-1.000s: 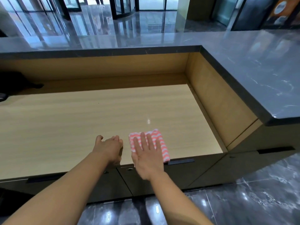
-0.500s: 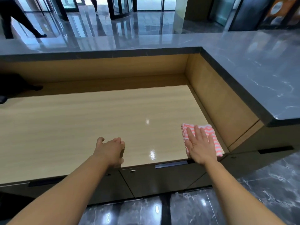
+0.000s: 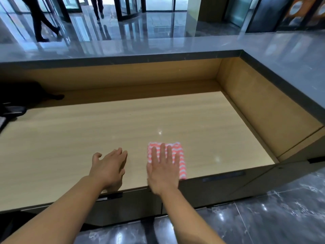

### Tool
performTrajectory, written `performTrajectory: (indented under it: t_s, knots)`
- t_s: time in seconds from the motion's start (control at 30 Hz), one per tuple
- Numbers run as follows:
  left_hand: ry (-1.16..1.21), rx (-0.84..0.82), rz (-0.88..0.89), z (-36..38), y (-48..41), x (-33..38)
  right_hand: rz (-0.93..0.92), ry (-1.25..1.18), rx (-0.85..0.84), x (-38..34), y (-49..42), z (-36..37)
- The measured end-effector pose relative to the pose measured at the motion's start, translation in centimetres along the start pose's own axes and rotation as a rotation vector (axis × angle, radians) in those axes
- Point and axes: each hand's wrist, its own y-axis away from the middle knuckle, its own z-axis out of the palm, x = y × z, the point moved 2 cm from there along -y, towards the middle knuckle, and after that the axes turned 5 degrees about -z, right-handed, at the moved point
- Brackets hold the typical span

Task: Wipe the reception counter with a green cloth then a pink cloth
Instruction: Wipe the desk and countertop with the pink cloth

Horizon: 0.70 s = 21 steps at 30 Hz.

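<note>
1. Dark marble floor (image 3: 263,217) fills the nearest part of the view, and two bare forearms reach forward over it.
2. Dark cabinet fronts (image 3: 219,189) run below the near edge of the tabletop (image 3: 70,138), a pale wood-grain surface.
3. The right hand (image 3: 162,170) lies flat, palm down, fingers straight and slightly spread, pressing on the pink cloth (image 3: 177,152). The heel of the hand sits at the near edge of the tabletop.
4. The pink cloth is a folded rectangle with pink and white stripes. It lies flat at the near edge of the tabletop, right of centre, well apart from the right edge. Its far and right parts show past the fingers.
5. The left hand (image 3: 110,166) is just left of the cloth, not touching it. It is open and empty, fingers loosely together and gently curved, thumb out to the side. Whether it rests on the wood or hovers, I cannot tell.
6. At the far left edge of the tabletop sits a dark object (image 3: 19,99), too shadowed to identify.
7. Wooden walls rise along the far and right edges, capped by a grey stone ledge (image 3: 281,55).
8. Beyond, two people (image 3: 42,20) walk across a glossy lobby floor near glass doors.
</note>
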Motion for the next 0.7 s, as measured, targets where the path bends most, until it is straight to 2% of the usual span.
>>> performTrajectory:
  t_s: [0.13, 0.27, 0.33, 0.5, 0.6, 0.7]
  knots:
    - [-0.044, 0.009, 0.048, 0.0, -1.2, -1.2, -0.224, 0.004, -0.062, -4.1, 0.1, 0.5]
    - [-0.126, -0.007, 0.062, -0.3, -2.5, -2.0, -0.383, 0.022, -0.065, -0.3, -0.4, -0.3]
    - [-0.134, -0.026, 0.067, -0.2, -2.8, -2.3, -0.308, 0.063, -0.047, 3.4, -0.7, -1.0]
    - [-0.146, -0.043, 0.102, 0.0, -3.0, -2.9, 0.084, 0.060, -0.019, 11.1, -1.0, -3.0]
    - [-0.148, -0.041, 0.126, -0.1, -3.1, -3.2, 0.264, 0.002, 0.015, 10.1, -1.7, -2.8]
    - [-0.151, -0.067, 0.147, -0.2, -3.3, -3.6, 0.402, -0.040, 0.085, 5.5, -2.9, -1.6]
